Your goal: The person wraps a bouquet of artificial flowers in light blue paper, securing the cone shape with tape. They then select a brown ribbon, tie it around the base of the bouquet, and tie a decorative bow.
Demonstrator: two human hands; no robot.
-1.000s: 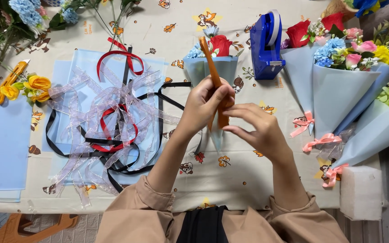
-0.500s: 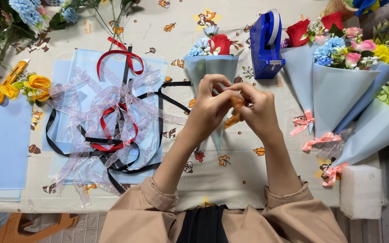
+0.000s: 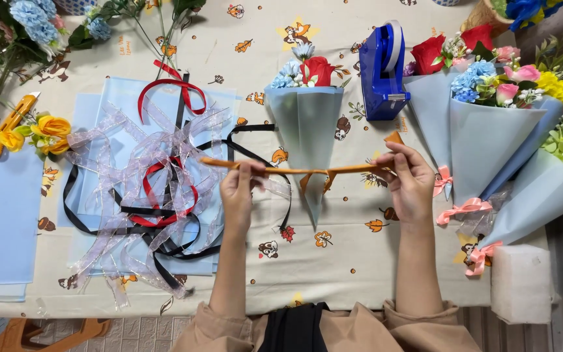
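Half a second ago both hands were bunched together over the middle of the small light-blue paper-wrapped bouquet [image 3: 307,130]; they have since drawn apart, stretching the thin orange ribbon [image 3: 294,171] out flat across that bouquet's lower cone, where a small knot with two short tails hangs at its narrow end. Left of the bouquet lies the largest thing nearby, a loose heap of clear, red and black ribbons [image 3: 144,189] on pale-blue paper sheets [image 3: 8,221]. To the bouquet's right lean several bigger blue-wrapped bouquets of mixed flowers [image 3: 503,124] tied with pink bows. Just right of its blooms stands a blue tape dispenser [image 3: 382,68]. All rest on a cream tablecloth with cartoon prints [image 3: 360,274]. The right hand [image 3: 412,182], just right of the bouquet's tip, has its fingers curled shut, pinching one ribbon end. The left hand [image 3: 241,192], just left of the cone, is closed likewise, thumb and fingers nipping the other end.
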